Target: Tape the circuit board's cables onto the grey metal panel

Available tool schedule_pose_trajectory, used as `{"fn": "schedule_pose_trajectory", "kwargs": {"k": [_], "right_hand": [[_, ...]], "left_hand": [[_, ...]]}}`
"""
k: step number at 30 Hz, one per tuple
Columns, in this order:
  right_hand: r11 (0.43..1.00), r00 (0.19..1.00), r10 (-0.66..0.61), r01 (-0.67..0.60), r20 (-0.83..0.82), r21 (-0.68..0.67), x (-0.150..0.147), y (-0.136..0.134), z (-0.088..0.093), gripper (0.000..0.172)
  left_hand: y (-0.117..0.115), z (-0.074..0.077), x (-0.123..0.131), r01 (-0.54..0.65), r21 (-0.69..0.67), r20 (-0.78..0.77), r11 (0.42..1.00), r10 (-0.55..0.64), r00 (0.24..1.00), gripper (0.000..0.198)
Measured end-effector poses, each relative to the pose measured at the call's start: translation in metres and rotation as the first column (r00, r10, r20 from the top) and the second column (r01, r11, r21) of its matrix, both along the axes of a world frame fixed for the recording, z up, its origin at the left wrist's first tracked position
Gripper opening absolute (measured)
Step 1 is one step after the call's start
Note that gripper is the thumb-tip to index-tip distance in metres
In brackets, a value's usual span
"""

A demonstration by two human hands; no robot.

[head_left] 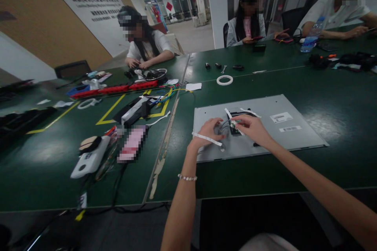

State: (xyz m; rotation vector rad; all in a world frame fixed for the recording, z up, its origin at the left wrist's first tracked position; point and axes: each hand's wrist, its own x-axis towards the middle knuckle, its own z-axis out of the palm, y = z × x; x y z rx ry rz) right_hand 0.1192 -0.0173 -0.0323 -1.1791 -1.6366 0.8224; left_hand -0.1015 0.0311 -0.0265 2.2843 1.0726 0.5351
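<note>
Grey wires (225, 124) (above a silver panel (282, 138)) run between both hands (209, 128) (252, 127)

Behind the fingers of your left hand (209, 129), past the wrist, you wear a bracelet (187, 178) of small, round, pale beads around your bare left forearm (180, 211). Behind the fingers of your right hand (250, 127), your right forearm (312, 176) is bare too. Far below both sets of fingers shows your pale clothing (266, 244), its cut unclear.
</note>
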Motion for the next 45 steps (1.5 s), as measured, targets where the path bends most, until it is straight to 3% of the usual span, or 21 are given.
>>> {"fn": "schedule_pose_trajectory", "kwargs": {"k": [7,13,18,22,27,39,45], "right_hand": [[0.999,0.998,0.03,-0.033,0.056,0.04,-0.012,-0.001,-0.007,0.034],[0.991,0.988,-0.078,0.062,0.136,0.117,0.006,0.0,-0.009,0.04],[0.978,0.972,-0.162,0.135,0.168,0.159,0.015,-0.003,-0.007,0.032],[0.981,0.985,-0.134,0.117,0.106,0.156,0.014,-0.001,-0.009,0.026],[0.984,0.989,-0.134,0.125,0.065,0.123,0.011,-0.001,-0.011,0.025],[0.997,0.995,-0.059,0.055,0.08,0.048,0.008,-0.007,-0.007,0.024],[0.997,0.996,0.037,-0.042,0.078,0.058,0.003,-0.011,-0.002,0.023]], "left_hand": [[0.0,-0.003,0.0,0.014,0.008,-0.005,1.0,-0.014,1.0,0.067],[-0.003,0.0,0.005,-0.018,0.05,0.072,0.999,0.015,0.997,0.05],[0.0,-0.004,0.01,-0.08,0.131,0.142,0.988,0.061,0.988,0.041],[0.002,-0.005,0.013,-0.103,0.189,0.217,0.977,0.06,0.974,0.034],[0.003,-0.007,0.015,-0.115,0.163,0.266,0.98,0.068,0.962,0.031],[0.002,-0.005,0.021,-0.072,0.196,0.249,0.978,0.021,0.968,0.032],[-0.001,-0.007,0.02,-0.173,0.025,0.255,0.985,0.161,0.953,0.034]]}}
